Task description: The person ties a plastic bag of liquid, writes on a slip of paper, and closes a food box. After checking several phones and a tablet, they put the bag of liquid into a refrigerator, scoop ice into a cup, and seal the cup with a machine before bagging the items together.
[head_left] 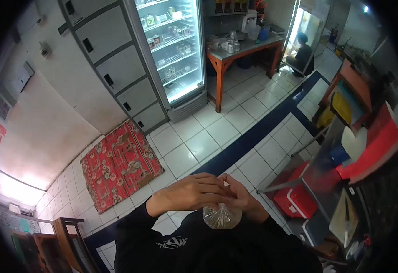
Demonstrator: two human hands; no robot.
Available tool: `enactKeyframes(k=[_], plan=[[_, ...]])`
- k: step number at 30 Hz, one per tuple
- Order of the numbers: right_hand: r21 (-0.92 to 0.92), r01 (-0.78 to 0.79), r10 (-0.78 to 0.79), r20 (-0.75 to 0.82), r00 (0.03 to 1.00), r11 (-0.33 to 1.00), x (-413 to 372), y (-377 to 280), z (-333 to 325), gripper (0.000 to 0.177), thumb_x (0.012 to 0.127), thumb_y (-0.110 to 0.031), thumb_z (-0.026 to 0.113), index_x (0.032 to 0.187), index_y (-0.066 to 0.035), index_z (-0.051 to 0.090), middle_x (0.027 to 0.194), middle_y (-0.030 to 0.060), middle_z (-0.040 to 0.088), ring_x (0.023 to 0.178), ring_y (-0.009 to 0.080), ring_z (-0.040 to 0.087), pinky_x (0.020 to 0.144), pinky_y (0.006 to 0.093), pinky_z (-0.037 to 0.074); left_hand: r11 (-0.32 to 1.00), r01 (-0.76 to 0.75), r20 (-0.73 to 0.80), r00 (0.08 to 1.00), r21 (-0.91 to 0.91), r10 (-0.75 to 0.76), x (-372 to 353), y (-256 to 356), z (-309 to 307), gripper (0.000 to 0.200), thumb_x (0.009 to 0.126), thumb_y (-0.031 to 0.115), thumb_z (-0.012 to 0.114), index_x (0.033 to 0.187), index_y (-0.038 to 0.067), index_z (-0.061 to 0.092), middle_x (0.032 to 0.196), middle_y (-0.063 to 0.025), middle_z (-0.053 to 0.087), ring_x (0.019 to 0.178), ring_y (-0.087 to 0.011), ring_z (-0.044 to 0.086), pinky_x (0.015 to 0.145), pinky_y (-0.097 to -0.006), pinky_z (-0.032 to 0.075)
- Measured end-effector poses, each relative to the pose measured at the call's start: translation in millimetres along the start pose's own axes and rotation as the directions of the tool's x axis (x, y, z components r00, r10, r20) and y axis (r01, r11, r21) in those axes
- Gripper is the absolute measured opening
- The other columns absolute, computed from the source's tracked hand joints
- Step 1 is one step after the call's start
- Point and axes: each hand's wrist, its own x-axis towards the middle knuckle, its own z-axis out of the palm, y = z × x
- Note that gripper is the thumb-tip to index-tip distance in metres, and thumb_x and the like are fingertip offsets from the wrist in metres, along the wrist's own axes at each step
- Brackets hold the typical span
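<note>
A small clear plastic bag (pixel 221 216) hangs close to my chest, its neck gathered between both hands. My left hand (pixel 194 193) lies across the top with fingers curled around the bag's neck. My right hand (pixel 244 198) grips the same twisted neck from the right side, partly hidden behind the left. The bag bulges round below the fingers; what is in it cannot be made out. Black sleeves cover both my arms.
A glass-door fridge (pixel 174 45) and grey lockers (pixel 117 68) stand against the far wall. A red patterned mat (pixel 119 164) lies on white tiles. A wooden table (pixel 244 48) stands beyond, with a seated person (pixel 301 54) behind it. A red cooler (pixel 299 198) sits at right.
</note>
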Motion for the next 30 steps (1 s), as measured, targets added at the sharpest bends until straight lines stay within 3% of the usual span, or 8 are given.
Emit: enactKeyframes(k=[7, 10, 14, 15, 19, 23, 27, 30], plan=[[0.413, -0.179, 0.159, 0.082, 0.984, 0.893, 132.6, -51.1, -154.3, 0.038, 0.087, -0.004, 0.059, 0.117, -0.008, 0.036, 0.101, 0.0116, 0.058, 0.096, 0.0174, 0.058, 0.084, 0.0286, 0.047, 0.968, 0.23, -0.21, 0.946, -0.098, -0.246, 47.5, -172.7, -20.6, 0.026, 0.071, 0.01, 0.076, 0.096, 0.007, 0.07, 0.088, -0.0062, 0.065, 0.082, -0.0204, 0.062, 0.076, -0.035, 0.052], [0.398, -0.101, 0.186, -0.182, 0.965, 0.912, 175.0, -91.1, -199.2, 0.031, 0.091, -0.011, 0.056, 0.116, -0.007, 0.039, 0.104, 0.0116, 0.056, 0.1, 0.0182, 0.057, 0.086, 0.03, 0.046, 0.918, 0.359, -0.292, 0.872, -0.165, -0.394, 63.6, -250.3, -11.7, 0.024, 0.071, 0.007, 0.077, 0.093, 0.006, 0.07, 0.088, -0.0059, 0.065, 0.082, -0.021, 0.061, 0.074, -0.0339, 0.051], [0.123, 0.089, -0.052, -0.277, 0.96, 0.988, 232.1, -111.0, -293.5, 0.039, 0.091, -0.029, 0.058, 0.116, -0.005, 0.041, 0.117, 0.0137, 0.052, 0.111, 0.0188, 0.05, 0.096, 0.0337, 0.04, 0.842, 0.435, -0.283, 0.804, -0.319, -0.523, 102.4, -383.4, -20.9, 0.021, 0.072, 0.006, 0.077, 0.09, 0.005, 0.066, 0.09, -0.0064, 0.065, 0.084, -0.0229, 0.062, 0.075, -0.0323, 0.05], [-0.001, 0.043, -0.042, -0.274, 0.961, 0.999, 247.6, -127.4, -316.7, 0.066, 0.082, -0.036, 0.071, 0.127, -0.002, 0.036, 0.124, 0.0142, 0.048, 0.118, 0.0209, 0.046, 0.1, 0.0353, 0.037, 0.812, 0.438, -0.281, 0.782, -0.386, -0.556, 117.1, -412.6, -27.8, 0.021, 0.075, 0.006, 0.075, 0.092, 0.004, 0.062, 0.092, -0.008, 0.064, 0.086, -0.0241, 0.062, 0.077, -0.0318, 0.05], [-0.602, -0.043, -0.115, -0.222, 0.968, 0.797, 325.2, -201.9, -385.6, 0.114, 0.061, -0.033, 0.09, 0.143, -0.002, 0.016, 0.131, 0.0154, 0.04, 0.125, 0.0276, 0.041, 0.106, 0.0378, 0.032, 0.789, 0.391, -0.304, 0.768, -0.475, -0.563, 175.1, -532.2, -68.7, 0.019, 0.082, 0.006, 0.069, 0.095, 0.002, 0.057, 0.093, -0.0103, 0.062, 0.084, -0.0239, 0.063, 0.077, -0.0317, 0.05], [-0.646, -0.117, -0.215, -0.411, 0.886, 0.754, 390.2, -262.0, -464.0, 0.107, 0.059, -0.027, 0.09, 0.14, -0.003, 0.024, 0.128, 0.017, 0.044, 0.124, 0.0299, 0.043, 0.103, 0.0394, 0.036, 0.895, 0.351, -0.242, 0.876, -0.277, -0.418, 259.5, -636.0, -105.1, 0.02, 0.083, 0.005, 0.067, 0.097, 0.001, 0.054, 0.095, -0.014, 0.06, 0.087, -0.0259, 0.062, 0.074, -0.0328, 0.05], [-0.989, -0.08, -0.58, -0.138, 0.802, 0.125, 456.4, -330.8, -572.6, 0.084, 0.058, -0.018, 0.087, 0.129, -0.004, 0.044, 0.121, 0.0162, 0.051, 0.111, 0.0356, 0.051, 0.091, 0.0404, 0.045, 0.964, 0.253, -0.241, 0.934, -0.079, -0.265, 342.3, -745.3, -128.9, 0.02, 0.083, 0.003, 0.065, 0.1, 0.0, 0.055, 0.099, -0.0162, 0.059, 0.089, -0.0328, 0.062, 0.075, -0.0367, 0.05], [-0.955, -0.136, -0.589, -0.271, 0.761, 0.264, 509.7, -369.7, -652.5, 0.082, 0.059, -0.011, 0.086, 0.13, -0.004, 0.044, 0.121, 0.0151, 0.051, 0.11, 0.0324, 0.053, 0.088, 0.0386, 0.047, 0.97, 0.233, -0.323, 0.914, -0.074, -0.245, 395.4, -828.9, -137.8, 0.019, 0.085, 0.005, 0.062, 0.103, 0.002, 0.056, 0.098, -0.0129, 0.058, 0.088, -0.0333, 0.061, 0.074, -0.0382, 0.049]])
